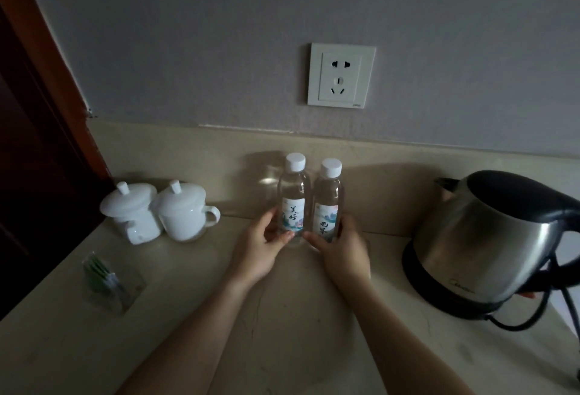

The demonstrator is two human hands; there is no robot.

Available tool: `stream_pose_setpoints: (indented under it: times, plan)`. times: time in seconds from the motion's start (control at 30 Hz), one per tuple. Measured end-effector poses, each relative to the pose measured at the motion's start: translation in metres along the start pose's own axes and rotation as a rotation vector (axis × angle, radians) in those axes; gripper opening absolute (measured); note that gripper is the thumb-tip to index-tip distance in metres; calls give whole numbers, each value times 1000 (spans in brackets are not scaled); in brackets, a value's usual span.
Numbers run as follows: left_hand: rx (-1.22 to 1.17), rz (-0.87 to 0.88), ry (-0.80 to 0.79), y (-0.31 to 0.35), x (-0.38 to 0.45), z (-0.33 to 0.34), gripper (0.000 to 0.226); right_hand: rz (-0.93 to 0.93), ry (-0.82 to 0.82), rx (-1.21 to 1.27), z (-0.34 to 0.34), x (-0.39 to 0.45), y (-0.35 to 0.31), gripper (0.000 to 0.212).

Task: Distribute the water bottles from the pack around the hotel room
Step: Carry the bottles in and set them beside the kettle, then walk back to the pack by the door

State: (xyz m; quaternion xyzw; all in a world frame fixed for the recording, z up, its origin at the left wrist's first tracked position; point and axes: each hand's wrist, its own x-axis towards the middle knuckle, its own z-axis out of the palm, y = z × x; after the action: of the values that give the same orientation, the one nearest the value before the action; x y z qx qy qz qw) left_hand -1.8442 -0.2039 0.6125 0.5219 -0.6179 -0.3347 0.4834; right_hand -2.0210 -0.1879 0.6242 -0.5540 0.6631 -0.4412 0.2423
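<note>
Two clear water bottles with white caps and printed labels stand upright side by side on a beige stone counter [282, 316], near the back wall. My left hand [262, 250] wraps the lower part of the left bottle [293, 193]. My right hand [342, 251] holds the base of the right bottle [328, 200]. The bottles touch or nearly touch each other. The pack is out of view.
Two white lidded cups [157, 211] stand at the left. A clear holder with green sachets [105, 280] sits in front of them. A steel electric kettle [489, 244] on its black base with cord fills the right. A wall socket [341, 76] is above the bottles. A dark wooden frame [37, 112] borders the left.
</note>
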Motion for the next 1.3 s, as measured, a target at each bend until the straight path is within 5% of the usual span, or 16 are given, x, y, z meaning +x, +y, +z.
stream_pose_setpoints:
  times: [0.47,0.6,0.7,0.8,0.9,1.1,1.3]
  plan:
    - [40,-42,-33,-2,-1,3,62,11,20,-10,4,4,0,54]
    - [46,-133,-28,5,-21,4,101,40,-1,-82,-2,-3,-5,77]
    - [9,-167,5,19,-58,1,90,121,32,12,-15,-27,-14,97]
    - [74,24,154,52,-88,-24,58,-27,247,209,-25,-59,-38,56]
    - [144,216,368,102,-104,-82,28,-208,254,388,-22,-79,-104,12]
    - [489,381,767,176,-169,-276,23,-537,-70,539,38,-139,-272,15]
    - [663,172,1165,188,-307,-451,19,-763,-432,597,139,-254,-400,26]
